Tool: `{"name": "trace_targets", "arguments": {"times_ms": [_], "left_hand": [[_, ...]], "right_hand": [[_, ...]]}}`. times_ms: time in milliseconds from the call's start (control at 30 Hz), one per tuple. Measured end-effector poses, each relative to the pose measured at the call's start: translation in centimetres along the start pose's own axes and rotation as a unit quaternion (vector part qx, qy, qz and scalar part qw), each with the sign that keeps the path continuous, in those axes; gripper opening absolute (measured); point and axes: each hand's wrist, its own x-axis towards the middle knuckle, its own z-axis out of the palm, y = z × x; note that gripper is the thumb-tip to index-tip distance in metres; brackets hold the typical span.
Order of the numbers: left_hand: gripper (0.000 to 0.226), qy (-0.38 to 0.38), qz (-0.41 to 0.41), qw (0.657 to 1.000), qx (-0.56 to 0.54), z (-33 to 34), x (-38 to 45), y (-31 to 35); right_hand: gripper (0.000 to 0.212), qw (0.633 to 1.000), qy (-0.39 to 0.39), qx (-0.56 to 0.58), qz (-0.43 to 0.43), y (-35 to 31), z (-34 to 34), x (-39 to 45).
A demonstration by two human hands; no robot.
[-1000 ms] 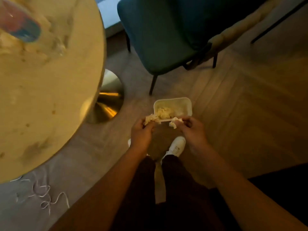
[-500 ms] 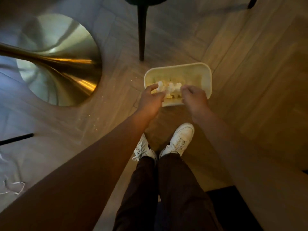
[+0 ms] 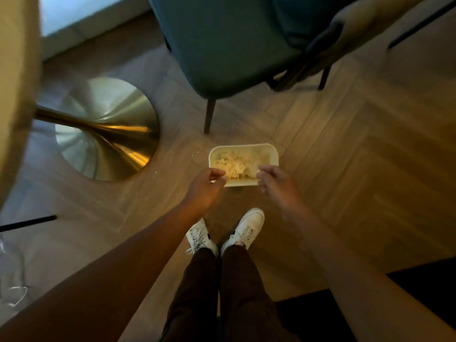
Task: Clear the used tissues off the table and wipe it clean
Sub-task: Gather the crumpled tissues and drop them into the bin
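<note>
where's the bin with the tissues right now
In the head view the bin sits on the floor at centre, just beyond both hands, in front of the shoes, right of the table's brass base and near the chair leg.

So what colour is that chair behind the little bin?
Dark teal, with black legs; the chair shows best in the head view, just beyond the bin.

The scene is dim and warm-toned, soft overall with no crisp edges. Cool daylight enters at the top left, washing the pale strip of floor (image 3: pixel 81 13) there. A bright amber glare streaks the brass pedestal base (image 3: pixel 106 129) (its sheen is the brightest spot). The counter edge (image 3: pixel 17 95) at far left is smeared with blur and bowed by wide-angle distortion. Deep shadow swallows the lower right corner; the teal chair (image 3: pixel 222 45) looks murky.
</note>
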Motion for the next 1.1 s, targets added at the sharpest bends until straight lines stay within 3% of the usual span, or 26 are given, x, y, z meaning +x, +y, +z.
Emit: {"name": "trace_targets", "arguments": {"times_ms": [233,433,600,867,1100], "left_hand": [[0.015,0.012,0.076,0.996,0.041,-6.7,-14.2,6.6],[0.020,0.099,0.118,0.988,-0.008,-11.5,-23.3,6.5],[0.016,0.171,0.118,0.972,-0.114,-14.9,-28.4,3.8],[0.012,0.213,0.148,0.950,-0.174,-23.4,-31.6,-1.1],[0.013,0.216,0.166,0.942,-0.195,-34.2,-32.6,-6.1]], "right_hand": [[0.020,0.998,-0.039,0.012,-0.056,-8.6,-3.2,-13.5],[0.018,0.995,-0.057,0.066,-0.057,-12.2,-1.6,-22.9],[0.014,0.991,-0.085,0.080,-0.064,-13.3,2.9,-29.0],[0.013,0.981,-0.134,0.013,-0.142,-16.7,12.3,-33.8],[0.015,0.982,-0.108,0.028,-0.153,-18.6,23.0,-37.3]]}}
